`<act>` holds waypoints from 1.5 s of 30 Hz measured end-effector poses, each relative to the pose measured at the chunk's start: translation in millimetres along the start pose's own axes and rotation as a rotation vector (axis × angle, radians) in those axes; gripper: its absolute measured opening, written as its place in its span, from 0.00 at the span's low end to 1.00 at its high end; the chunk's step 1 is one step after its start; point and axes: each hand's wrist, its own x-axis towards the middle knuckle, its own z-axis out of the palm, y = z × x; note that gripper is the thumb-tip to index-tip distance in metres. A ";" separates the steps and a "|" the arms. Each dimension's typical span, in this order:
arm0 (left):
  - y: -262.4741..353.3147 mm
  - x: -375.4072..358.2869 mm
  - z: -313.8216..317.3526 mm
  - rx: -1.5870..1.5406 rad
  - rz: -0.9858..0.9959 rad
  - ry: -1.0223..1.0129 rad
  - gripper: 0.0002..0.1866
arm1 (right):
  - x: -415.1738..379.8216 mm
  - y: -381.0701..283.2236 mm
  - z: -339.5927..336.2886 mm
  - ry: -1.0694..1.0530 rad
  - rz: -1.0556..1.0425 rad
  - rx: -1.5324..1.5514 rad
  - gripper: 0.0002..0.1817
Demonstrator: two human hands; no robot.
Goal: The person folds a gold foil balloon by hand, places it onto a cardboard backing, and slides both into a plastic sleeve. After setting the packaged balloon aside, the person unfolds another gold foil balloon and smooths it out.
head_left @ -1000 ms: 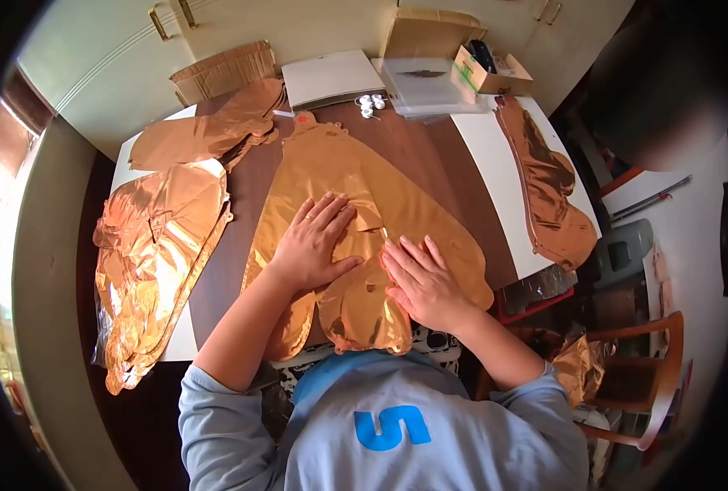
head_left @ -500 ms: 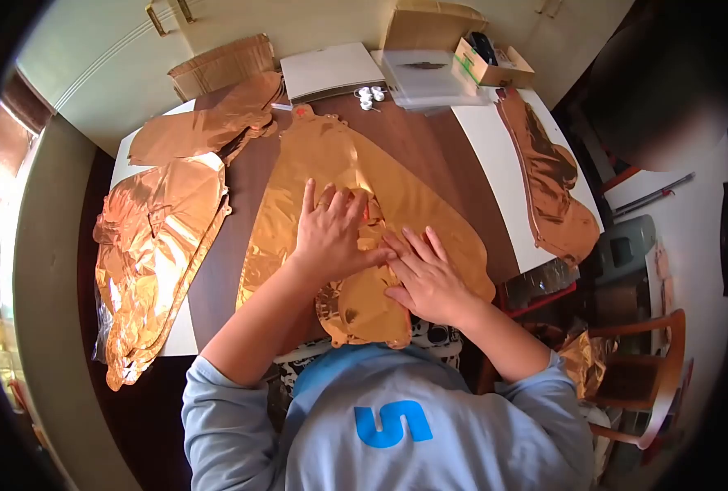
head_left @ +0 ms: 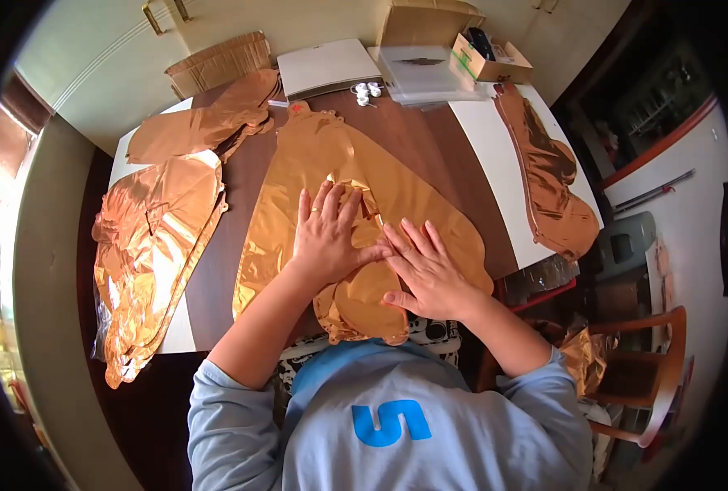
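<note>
A large flat rose-gold foil balloon lies deflated along the middle of the brown table. My left hand presses flat on its centre, fingers spread, a ring on one finger. My right hand lies palm down just to the right, fingers spread and touching the left hand's thumb side. Both hands flatten the foil and grip nothing. The balloon's near end hangs over the table's front edge.
More foil balloons are piled at the left, at the back left and on the right white strip. Cardboard boxes, a clear plastic box, a white board and small white pieces stand at the back. A wooden chair is at lower right.
My left hand slid up the balloon from its earlier spot and now rests flat beside the right hand. The right hand shifted slightly upward and closer. The balloon stayed in place.
</note>
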 end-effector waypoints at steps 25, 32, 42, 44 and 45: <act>2.3 1.2 -4.0 -0.039 -0.014 0.028 0.58 | -60.5 -40.2 1.7 0.057 -0.103 -0.071 0.38; 2.9 2.6 -8.8 -0.040 -0.023 -0.001 0.57 | -54.0 -35.7 -2.0 0.136 -0.178 -0.093 0.25; 8.1 10.0 -19.5 -0.009 -0.054 -0.098 0.57 | -17.2 -10.5 -26.3 0.284 -0.100 0.257 0.21; 8.0 7.7 -17.1 -0.024 -0.040 -0.072 0.56 | -11.5 -6.6 -14.5 0.332 -0.092 0.157 0.21; 6.7 6.9 -16.8 -0.028 -0.035 -0.057 0.55 | -8.0 -7.1 -11.2 0.341 -0.087 0.118 0.22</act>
